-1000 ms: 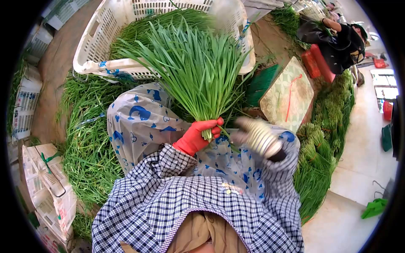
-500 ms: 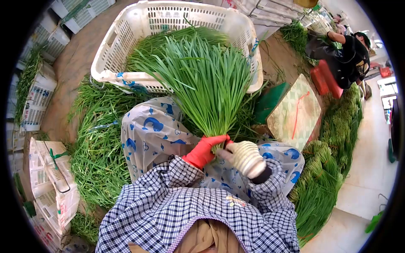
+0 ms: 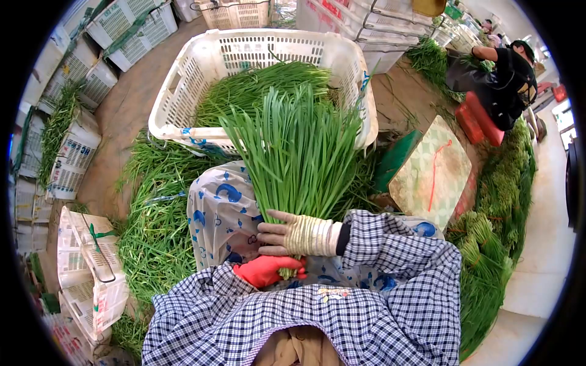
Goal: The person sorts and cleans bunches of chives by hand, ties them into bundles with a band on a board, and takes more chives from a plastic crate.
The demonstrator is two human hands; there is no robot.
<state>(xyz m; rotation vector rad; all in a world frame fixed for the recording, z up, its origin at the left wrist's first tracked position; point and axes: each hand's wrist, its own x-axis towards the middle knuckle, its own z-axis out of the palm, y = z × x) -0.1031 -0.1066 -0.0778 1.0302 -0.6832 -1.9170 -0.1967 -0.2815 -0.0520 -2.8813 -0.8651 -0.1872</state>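
My left hand [image 3: 265,270], in a red rubber glove, is wrapped round the base of a thick bunch of garlic chives [image 3: 299,158]. Long green leaves fan upward from it, their tips overlapping the front rim of a white plastic crate [image 3: 173,113]. Across the lower stems, just above the red glove, lies my right hand [image 3: 299,234]; it wears a glove with pale wrapping, and its fingers are stretched out and apart. Beneath both hands is a translucent cover with blue prints [image 3: 213,204] over my legs. More chives [image 3: 262,85] lie inside the crate.
Loose green leaves [image 3: 162,226] are heaped at my left, beside a tilted white crate [image 3: 91,268]. A patterned board [image 3: 430,171] stands at right, near rows of tied chive bunches [image 3: 488,244]. A person in black [image 3: 513,82] sits farther back, by stacked crates [image 3: 390,30].
The bunch has come closer to my body with my left hand. My right hand has gone from beside the stem ends to lying flat across the stems. The view has shifted slightly.
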